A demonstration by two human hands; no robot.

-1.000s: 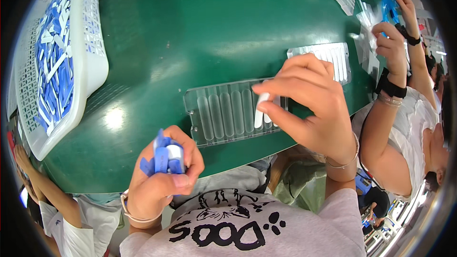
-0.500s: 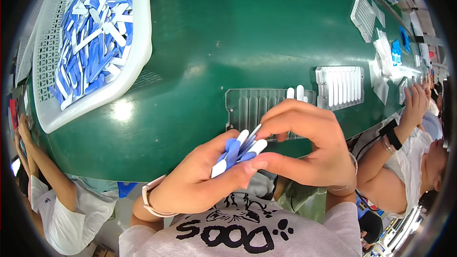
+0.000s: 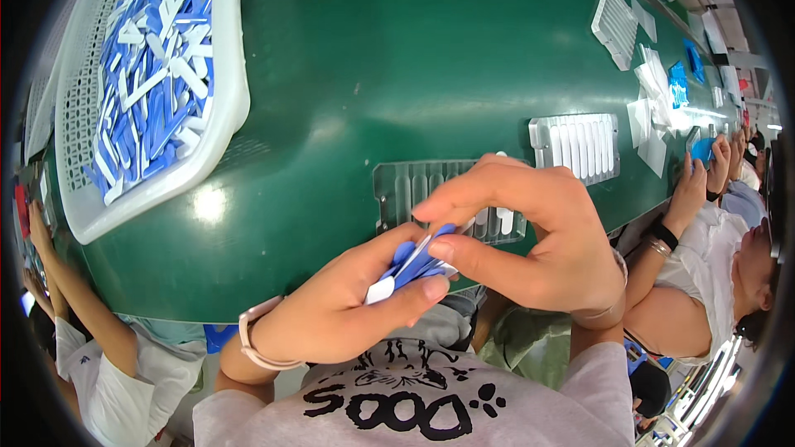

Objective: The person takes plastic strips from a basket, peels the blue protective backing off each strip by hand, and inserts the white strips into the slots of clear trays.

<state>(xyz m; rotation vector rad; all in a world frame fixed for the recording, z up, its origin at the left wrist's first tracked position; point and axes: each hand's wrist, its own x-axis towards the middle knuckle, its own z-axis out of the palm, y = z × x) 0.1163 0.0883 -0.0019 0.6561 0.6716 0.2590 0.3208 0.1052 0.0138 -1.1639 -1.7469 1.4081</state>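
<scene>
My left hand [image 3: 339,306] is closed round a small bundle of flat blue and white strips with rounded ends [image 3: 406,269]. The upper ends of the bundle sit between the thumb and curled index finger of my right hand [image 3: 530,240]; its other fingers are partly hidden. Just beyond my hands lies a clear slotted tray [image 3: 393,199], partly covered by my right hand. A few white strips [image 3: 505,220] show in its right part, while the visible slots on the left hold none. Farther right, a second slotted tray [image 3: 575,149] has a row of white strips in it.
A white perforated basket [image 3: 228,108] heaped with blue and white strips stands at the left on the green table [image 3: 331,58]. Toward the far right are another ridged tray [image 3: 615,26], clear plastic bags [image 3: 654,99] and blue packets [image 3: 678,83]. Other people sit at both sides.
The strips in my left hand have shifted and bunched closer together. My right thumb has moved onto them. The view has shifted slightly, and a person's hands at the right now hold something blue.
</scene>
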